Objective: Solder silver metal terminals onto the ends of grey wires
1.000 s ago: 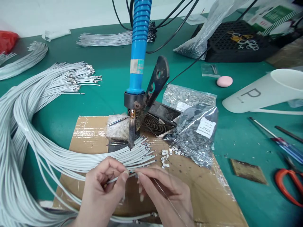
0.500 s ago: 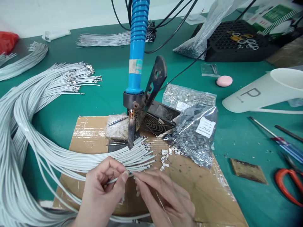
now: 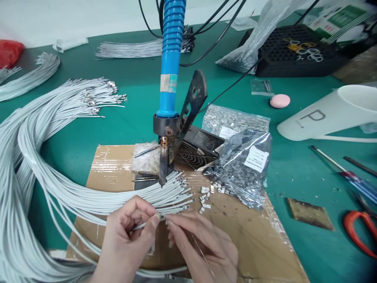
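My left hand (image 3: 129, 232) pinches the end of one white wire (image 3: 144, 225) between thumb and forefinger, low over the cardboard sheet (image 3: 253, 243). My right hand (image 3: 203, 243) meets it fingertip to fingertip, pinched on the wire's tip, and a thin strand of solder wire (image 3: 203, 255) runs back across its fingers. A fan of white wires (image 3: 88, 196) ends just above the hands. A blue-handled soldering iron (image 3: 169, 78) stands clamped upright in its stand, tip down near the wire ends. Small metal terminals (image 3: 206, 194) lie loose on the cardboard.
A large bundle of white wires (image 3: 17, 157) curves along the left. Bags of metal parts (image 3: 241, 169) lie right of the iron. A white plastic holder (image 3: 330, 114), a pink object (image 3: 279, 101), screwdrivers (image 3: 347, 173), red-handled scissors (image 3: 359, 232) and a black tray (image 3: 294, 51) sit on the green table.
My right hand has slid slightly left and down, bringing its fingertips close against the left hand's pinch on the wire end. The left hand has stayed put.
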A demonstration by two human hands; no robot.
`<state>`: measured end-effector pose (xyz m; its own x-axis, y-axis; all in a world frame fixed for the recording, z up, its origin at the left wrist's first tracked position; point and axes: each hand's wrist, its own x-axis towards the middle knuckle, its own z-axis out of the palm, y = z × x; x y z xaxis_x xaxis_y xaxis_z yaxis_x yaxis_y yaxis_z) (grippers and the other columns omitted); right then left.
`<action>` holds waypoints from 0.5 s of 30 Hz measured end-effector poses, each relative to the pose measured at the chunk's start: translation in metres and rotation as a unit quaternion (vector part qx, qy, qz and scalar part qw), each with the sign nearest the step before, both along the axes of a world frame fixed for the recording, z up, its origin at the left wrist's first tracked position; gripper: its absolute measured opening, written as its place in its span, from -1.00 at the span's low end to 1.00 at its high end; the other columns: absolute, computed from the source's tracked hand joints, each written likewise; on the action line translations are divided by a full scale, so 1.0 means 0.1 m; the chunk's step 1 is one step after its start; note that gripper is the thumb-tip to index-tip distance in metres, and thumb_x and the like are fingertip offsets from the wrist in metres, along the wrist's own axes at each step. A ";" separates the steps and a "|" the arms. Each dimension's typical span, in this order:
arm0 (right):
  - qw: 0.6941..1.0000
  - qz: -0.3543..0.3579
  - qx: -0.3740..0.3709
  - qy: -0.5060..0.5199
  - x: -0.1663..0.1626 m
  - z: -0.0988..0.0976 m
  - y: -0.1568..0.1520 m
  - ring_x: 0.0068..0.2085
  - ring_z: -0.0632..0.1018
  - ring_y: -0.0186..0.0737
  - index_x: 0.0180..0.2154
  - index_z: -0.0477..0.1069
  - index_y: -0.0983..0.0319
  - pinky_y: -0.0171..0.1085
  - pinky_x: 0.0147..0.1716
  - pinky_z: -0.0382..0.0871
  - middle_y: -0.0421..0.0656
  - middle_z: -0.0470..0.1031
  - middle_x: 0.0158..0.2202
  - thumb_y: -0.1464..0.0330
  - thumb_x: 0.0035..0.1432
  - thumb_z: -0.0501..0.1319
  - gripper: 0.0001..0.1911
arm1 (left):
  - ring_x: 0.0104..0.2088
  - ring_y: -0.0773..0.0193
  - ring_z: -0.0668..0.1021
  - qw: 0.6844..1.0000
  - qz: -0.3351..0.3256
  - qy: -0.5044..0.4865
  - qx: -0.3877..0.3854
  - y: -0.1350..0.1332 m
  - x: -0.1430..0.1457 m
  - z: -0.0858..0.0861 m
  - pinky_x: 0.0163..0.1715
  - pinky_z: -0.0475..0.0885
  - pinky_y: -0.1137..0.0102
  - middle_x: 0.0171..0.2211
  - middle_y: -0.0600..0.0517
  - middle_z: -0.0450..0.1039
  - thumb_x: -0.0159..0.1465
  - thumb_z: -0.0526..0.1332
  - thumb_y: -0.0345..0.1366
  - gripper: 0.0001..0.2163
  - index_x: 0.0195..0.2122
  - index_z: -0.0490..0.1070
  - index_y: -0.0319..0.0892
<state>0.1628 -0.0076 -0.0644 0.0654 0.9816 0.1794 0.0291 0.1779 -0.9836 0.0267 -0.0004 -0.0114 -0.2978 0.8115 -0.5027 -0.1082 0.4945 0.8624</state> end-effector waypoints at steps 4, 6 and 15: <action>1.000 -0.009 -0.005 0.001 -0.01 0.00 -0.01 -0.45 0.62 -0.45 -0.14 0.75 0.05 -0.56 -0.36 0.55 -0.32 0.68 -0.38 0.58 0.19 0.38 -0.66 | -0.64 0.48 0.33 1.000 -0.002 0.004 0.003 0.00 0.00 0.00 -0.59 0.18 0.62 -0.68 0.17 0.40 0.02 0.47 -0.34 -0.84 -0.53 0.50 -0.21; 1.000 -0.014 -0.001 -0.010 -0.01 0.00 0.00 -0.47 0.61 -0.44 -0.17 0.75 0.06 -0.55 -0.36 0.56 -0.32 0.67 -0.40 0.57 0.19 0.39 -0.70 | -0.64 0.48 0.31 1.000 -0.006 0.006 0.000 0.00 -0.01 -0.01 -0.59 0.18 0.61 -0.68 0.18 0.37 0.02 0.48 -0.33 -0.83 -0.53 0.50 -0.22; 0.982 -0.092 0.095 -0.137 -0.10 -0.13 -0.09 -0.36 0.69 -0.21 -0.18 0.68 0.08 -0.26 -0.17 0.65 -0.19 0.70 -0.35 0.50 0.25 0.36 -0.79 | -0.63 0.50 0.20 0.999 -0.023 -0.024 -0.026 0.01 -0.04 -0.01 -0.59 0.06 0.59 -0.67 0.21 0.27 0.03 0.52 -0.28 -0.75 -0.51 0.46 -0.22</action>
